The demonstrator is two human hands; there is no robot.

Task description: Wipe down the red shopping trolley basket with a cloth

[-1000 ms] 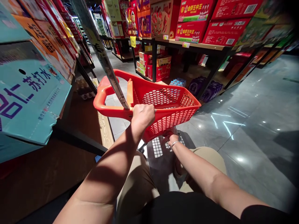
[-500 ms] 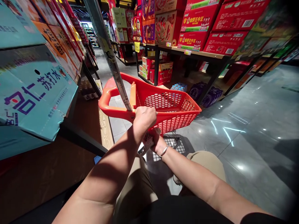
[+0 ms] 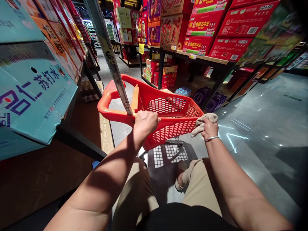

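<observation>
Beige cloth (image 3: 209, 117) clutched in fingers of right hand (image 3: 210, 129), at front corner of red cart (image 3: 172, 130). Near rim gripped by fingers of left hand (image 3: 145, 122). Metal pole (image 3: 115, 73) seen just left of those; red boxes (image 3: 204, 25) stacked beyond.

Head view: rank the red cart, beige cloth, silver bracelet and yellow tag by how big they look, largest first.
1. Red cart
2. Beige cloth
3. Silver bracelet and yellow tag: both small, too alike to rank.
</observation>
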